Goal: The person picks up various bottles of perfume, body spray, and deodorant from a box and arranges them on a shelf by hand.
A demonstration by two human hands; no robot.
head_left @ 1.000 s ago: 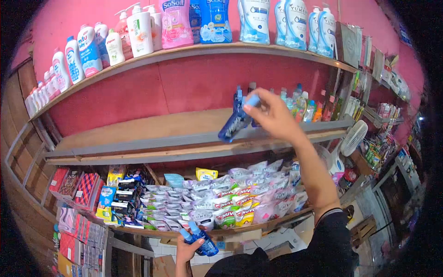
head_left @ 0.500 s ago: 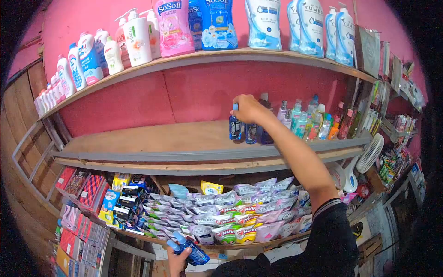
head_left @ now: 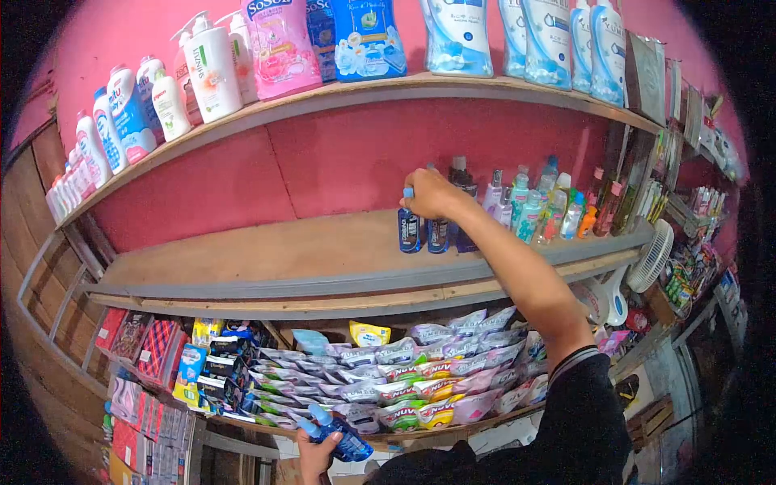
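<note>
My right hand point(head_left: 430, 194) reaches up to the middle wooden shelf point(head_left: 267, 255) and rests on the tops of small dark blue bottles point(head_left: 411, 228) standing upright there, fingers curled over their caps. To the right of them stands a row of small coloured bottles point(head_left: 533, 212). Low at the bottom edge, my left hand point(head_left: 317, 457) is shut on two small blue bottles point(head_left: 339, 436) with light blue caps, held tilted in front of the lower shelf.
The top shelf point(head_left: 339, 95) carries large soap and softener bottles and refill pouches. The lower shelf holds several sachet packs point(head_left: 420, 372) and boxed goods point(head_left: 218, 364). A small white fan point(head_left: 647, 259) and more stocked racks stand at the right.
A second ago my right hand held a blue bottle tilted above the shelf edge. It has since set it upright on the middle shelf and stays on the caps. The left hand sank slightly.
</note>
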